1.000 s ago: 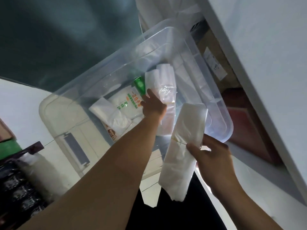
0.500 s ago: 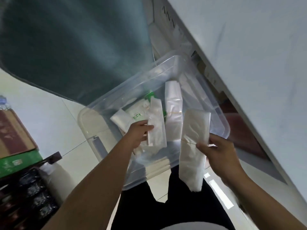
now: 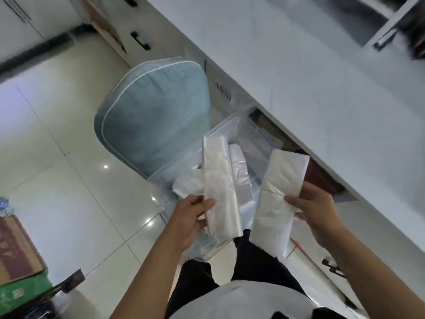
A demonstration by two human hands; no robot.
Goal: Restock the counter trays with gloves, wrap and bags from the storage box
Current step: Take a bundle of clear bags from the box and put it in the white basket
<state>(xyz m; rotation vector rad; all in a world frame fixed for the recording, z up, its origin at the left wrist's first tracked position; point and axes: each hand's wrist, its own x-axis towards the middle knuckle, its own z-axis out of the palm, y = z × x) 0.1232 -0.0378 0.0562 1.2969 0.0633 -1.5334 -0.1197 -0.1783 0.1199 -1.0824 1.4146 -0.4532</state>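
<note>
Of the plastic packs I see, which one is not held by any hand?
The clear pack lying in the storage box, between the left hand's pack and the right hand's white pack.

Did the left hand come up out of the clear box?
Yes. The left hand lifted a pack of clear bags up and toward the person, out of the storage box.

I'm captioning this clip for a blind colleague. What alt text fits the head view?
Seen from above, the left hand grips a pack of clear plastic bags and the right hand holds a white folded pack, both over a clear storage box on the tiled floor. A blue chair cushion and white counter flank it.
</note>
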